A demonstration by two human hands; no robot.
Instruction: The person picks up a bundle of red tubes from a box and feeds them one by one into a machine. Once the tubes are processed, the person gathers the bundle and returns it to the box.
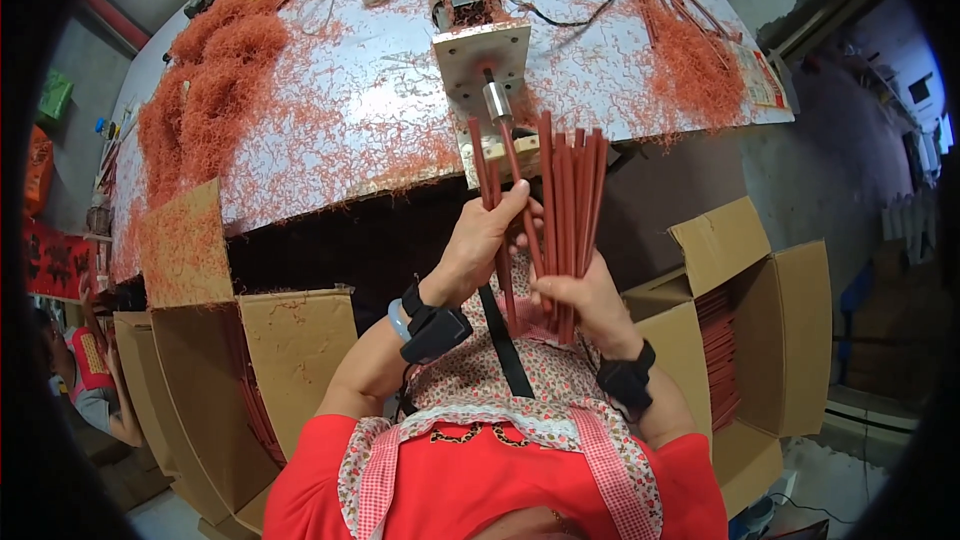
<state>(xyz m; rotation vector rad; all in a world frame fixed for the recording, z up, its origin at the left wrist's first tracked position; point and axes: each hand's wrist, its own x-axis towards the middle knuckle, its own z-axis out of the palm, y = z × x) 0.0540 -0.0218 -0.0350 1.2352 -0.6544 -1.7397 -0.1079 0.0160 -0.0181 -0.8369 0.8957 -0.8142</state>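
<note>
My left hand (484, 235) is closed on a few thin red-brown sticks (507, 285), with its thumb pressed along one of them. That stick slants up so its tip is at the metal spindle (495, 98) of a motor-driven machine (484, 50); whether it sits inside the spindle I cannot tell. My right hand (590, 305) grips the lower part of a larger bundle of the same sticks (570, 190), which stand upright and fan slightly at the top. Both hands are in front of the table's near edge, above my flowered apron (550, 385).
Curly red shavings cover the white table (350, 90), heaped in a pile (215, 70) at left and another (695, 75) at right. Loose sticks (680, 0) lie back right. Open cardboard boxes (300, 350) (800, 340) holding sticks flank me. Another person (90, 360) is at far left.
</note>
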